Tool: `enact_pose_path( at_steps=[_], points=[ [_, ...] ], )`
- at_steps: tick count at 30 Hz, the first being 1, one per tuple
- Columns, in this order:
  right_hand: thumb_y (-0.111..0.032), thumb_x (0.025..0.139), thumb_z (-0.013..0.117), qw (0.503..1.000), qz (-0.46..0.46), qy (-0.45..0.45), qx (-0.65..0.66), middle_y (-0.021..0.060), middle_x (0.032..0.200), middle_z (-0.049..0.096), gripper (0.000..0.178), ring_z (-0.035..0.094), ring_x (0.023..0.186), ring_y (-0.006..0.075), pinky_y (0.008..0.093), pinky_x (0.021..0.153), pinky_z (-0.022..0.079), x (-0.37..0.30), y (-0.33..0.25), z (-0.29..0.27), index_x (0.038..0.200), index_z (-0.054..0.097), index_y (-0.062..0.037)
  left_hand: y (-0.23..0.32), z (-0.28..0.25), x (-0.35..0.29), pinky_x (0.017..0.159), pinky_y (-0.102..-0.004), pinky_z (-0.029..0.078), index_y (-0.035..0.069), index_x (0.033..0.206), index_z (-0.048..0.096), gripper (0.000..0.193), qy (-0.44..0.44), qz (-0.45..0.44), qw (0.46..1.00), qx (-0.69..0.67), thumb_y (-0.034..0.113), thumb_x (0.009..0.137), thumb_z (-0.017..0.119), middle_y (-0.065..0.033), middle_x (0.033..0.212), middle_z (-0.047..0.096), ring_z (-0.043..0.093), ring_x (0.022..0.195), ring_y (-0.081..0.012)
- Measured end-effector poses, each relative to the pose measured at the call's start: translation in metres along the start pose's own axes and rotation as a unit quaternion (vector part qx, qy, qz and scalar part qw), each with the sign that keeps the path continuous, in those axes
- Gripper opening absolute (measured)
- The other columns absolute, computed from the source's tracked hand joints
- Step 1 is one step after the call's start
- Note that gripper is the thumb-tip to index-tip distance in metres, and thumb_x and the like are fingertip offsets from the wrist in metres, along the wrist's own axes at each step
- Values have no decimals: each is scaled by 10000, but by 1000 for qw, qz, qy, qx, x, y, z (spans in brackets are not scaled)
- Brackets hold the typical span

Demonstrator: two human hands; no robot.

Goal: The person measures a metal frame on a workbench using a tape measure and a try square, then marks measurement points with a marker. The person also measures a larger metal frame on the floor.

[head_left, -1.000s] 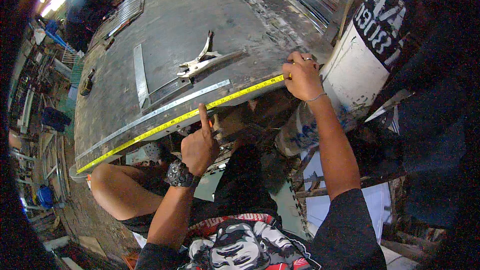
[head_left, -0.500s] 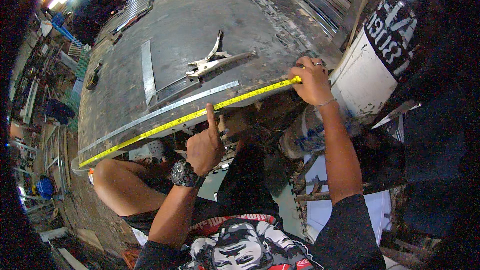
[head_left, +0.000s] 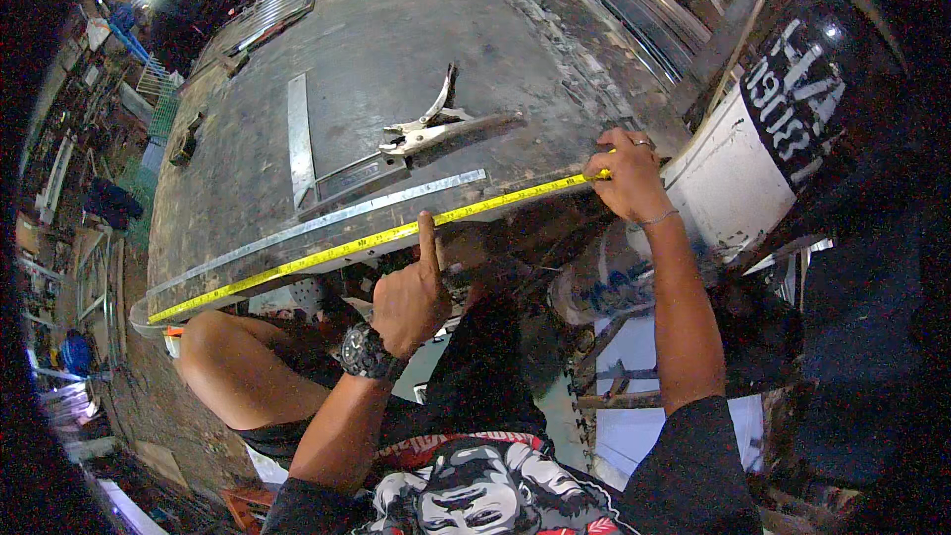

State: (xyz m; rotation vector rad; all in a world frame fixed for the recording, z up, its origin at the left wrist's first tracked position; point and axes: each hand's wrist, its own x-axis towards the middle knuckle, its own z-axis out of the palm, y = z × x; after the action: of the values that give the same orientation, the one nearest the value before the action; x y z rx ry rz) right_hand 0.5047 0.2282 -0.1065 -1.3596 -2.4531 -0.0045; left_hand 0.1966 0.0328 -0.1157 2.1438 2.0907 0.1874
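A yellow tape measure blade (head_left: 327, 257) is stretched along the near edge of a worn dark tabletop (head_left: 386, 50). At its right end my right hand (head_left: 630, 178) is closed around the tape, fingers curled on the table edge. My left hand (head_left: 408, 302), with a black watch at its wrist, stretches its index finger up so the tip touches the blade near its middle. Its other fingers are folded, and nothing shows in them. Just beyond the blade lies a flat steel ruler (head_left: 327, 223), roughly parallel to it.
Locking pliers (head_left: 426, 134) lie beyond the ruler, beside a metal try square (head_left: 301, 139). A black and white cylinder (head_left: 738, 163) leans at the table's right edge. Long metal profiles (head_left: 634, 15) are stacked at the far right. My bent knee (head_left: 223, 362) is below the left table edge.
The view has shifted slightly. My left index finger still rests at the blade and my right hand still grips the tape's right end. A yellow thing at the far edge has gone from view.
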Motion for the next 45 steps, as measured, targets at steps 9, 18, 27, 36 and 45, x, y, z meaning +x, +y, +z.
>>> enact_pose_path(
  at_steps=[9,18,27,36,45],
  points=[
    [-130,700,780,1000,-13,13,4,70,1217,637,150,560,1169,385,542,952,485,3,10,6,789,768,-250,-2,-4,-2,477,-443,523,-85,1605,41,1088,-14,-1,1000,-28,360,870,708,-179,671,692,680,547,-342],
    [-165,725,787,1000,-8,-3,13,86,1231,639,100,546,1200,378,528,986,483,7,8,3,801,769,-228,-6,4,-6,448,-439,492,-54,1622,14,1015,24,20,997,-69,86,841,646,-158,634,670,649,505,-326],
    [-100,691,766,1000,20,-21,11,98,1245,639,167,545,1198,354,453,1030,453,9,-1,-4,843,785,-166,-6,-3,-3,469,-451,525,-40,1620,68,1036,-36,-21,997,-68,440,945,689,-170,679,693,683,545,-340],
    [-103,693,770,1000,3,-12,-14,105,1227,638,172,550,1175,364,467,1000,461,9,2,-2,851,789,-168,-6,-7,-2,480,-467,522,-19,1626,39,1087,-47,-22,993,-110,393,871,703,-196,709,696,681,562,-366],
    [-134,657,779,1000,-5,19,-6,86,1203,656,145,583,1120,367,479,938,490,7,5,4,778,749,-208,-6,-13,4,588,-543,555,111,1654,11,1048,-48,-42,990,-127,134,854,687,-241,810,723,692,666,-451]
  ],
)
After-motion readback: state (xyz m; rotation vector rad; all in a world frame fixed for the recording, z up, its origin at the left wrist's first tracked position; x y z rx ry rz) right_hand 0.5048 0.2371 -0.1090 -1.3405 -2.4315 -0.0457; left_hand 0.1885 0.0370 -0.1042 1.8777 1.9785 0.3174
